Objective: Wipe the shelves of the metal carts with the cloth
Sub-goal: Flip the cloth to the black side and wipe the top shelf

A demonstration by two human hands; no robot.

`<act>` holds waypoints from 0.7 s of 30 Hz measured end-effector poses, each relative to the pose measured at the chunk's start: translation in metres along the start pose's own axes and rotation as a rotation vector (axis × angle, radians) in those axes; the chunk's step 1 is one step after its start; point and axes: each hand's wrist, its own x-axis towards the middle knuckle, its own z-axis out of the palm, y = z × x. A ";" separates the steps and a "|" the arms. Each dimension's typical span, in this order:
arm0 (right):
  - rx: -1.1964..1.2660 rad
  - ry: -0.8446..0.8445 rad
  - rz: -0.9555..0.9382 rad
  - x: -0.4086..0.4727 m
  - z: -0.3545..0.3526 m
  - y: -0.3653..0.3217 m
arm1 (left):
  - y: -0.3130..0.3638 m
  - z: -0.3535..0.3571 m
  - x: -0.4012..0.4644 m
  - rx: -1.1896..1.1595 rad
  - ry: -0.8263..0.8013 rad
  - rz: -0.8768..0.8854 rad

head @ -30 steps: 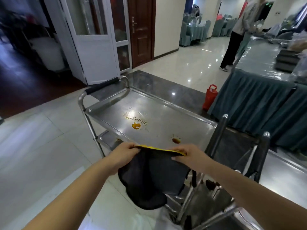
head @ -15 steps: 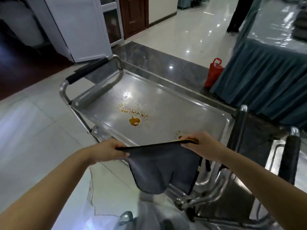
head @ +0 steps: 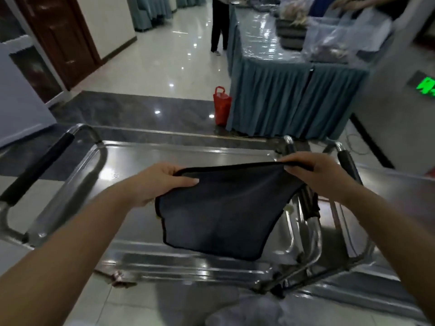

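Note:
A dark grey cloth (head: 221, 212) hangs stretched between my two hands above the top shelf of a steel cart (head: 131, 161). My left hand (head: 160, 182) pinches the cloth's upper left corner, thumb on top. My right hand (head: 315, 175) pinches the upper right corner. The cloth covers the middle of the shelf, so the orange stains there are hidden. A second steel cart (head: 376, 231) stands against the first on the right, its black-gripped handle (head: 348, 163) just behind my right hand.
The first cart's black-gripped handle (head: 37, 168) is at the left. A red bag (head: 221, 105) stands on the floor beside a table with a blue-grey skirt (head: 289, 97). A person (head: 220, 24) stands beyond it. A brown door (head: 58, 38) is at the back left.
The view has swung right and closer over the cart. Both hands have lifted the cloth forward over the shelf, and it now hides the orange stains that showed before.

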 end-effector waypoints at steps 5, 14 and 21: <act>0.000 0.132 0.020 -0.020 -0.016 -0.016 | 0.031 -0.007 0.013 0.059 -0.082 0.060; 0.103 -0.077 0.207 -0.039 -0.004 0.008 | 0.000 0.010 0.034 0.018 -0.256 -0.172; 0.153 -0.357 0.450 -0.052 0.054 0.076 | -0.072 0.043 0.051 0.190 -0.293 -0.379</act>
